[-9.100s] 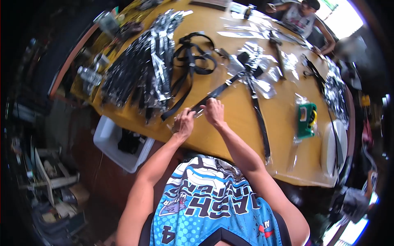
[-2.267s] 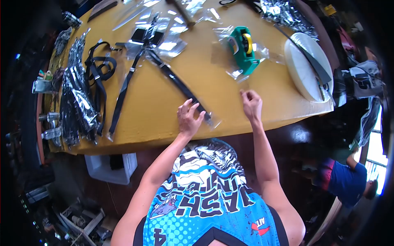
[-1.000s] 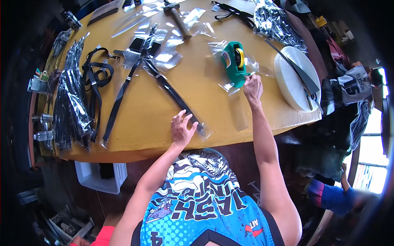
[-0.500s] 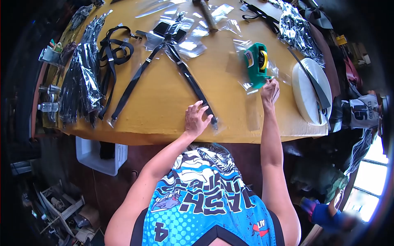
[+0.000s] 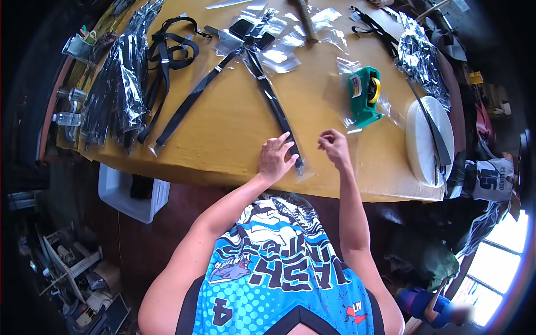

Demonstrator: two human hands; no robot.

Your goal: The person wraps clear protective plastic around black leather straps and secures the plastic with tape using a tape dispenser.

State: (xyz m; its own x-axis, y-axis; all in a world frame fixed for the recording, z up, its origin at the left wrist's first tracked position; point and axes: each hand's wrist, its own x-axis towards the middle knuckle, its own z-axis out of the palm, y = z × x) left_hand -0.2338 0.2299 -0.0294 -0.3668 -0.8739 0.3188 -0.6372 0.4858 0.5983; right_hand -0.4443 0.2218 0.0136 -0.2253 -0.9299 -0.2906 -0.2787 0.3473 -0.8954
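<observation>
My left hand (image 5: 275,158) rests on the lower end of a black strap (image 5: 273,109) sleeved in clear plastic, its fingers spread. To the right of the strap, my right hand (image 5: 334,146) is raised over the table with its fingers pinched; anything between them is too small to make out. A green tape dispenser (image 5: 363,109) with a yellow-cored roll stands beyond my right hand. A second sleeved strap (image 5: 192,100) slants down to the left, and both straps meet at the top near black pieces among clear plastic bags (image 5: 279,57).
Plastic-wrapped bundles lie at left (image 5: 125,72) and right (image 5: 419,50) of the yellow table (image 5: 223,145). A coiled black strap (image 5: 164,56), a hammer-like tool (image 5: 307,22) and a large white roll (image 5: 420,139) are there too. Another person (image 5: 427,306) is at lower right.
My right hand has moved away from the tape dispenser, left and toward the strap's lower end. My left hand stays on the strap. The view has shifted slightly.
</observation>
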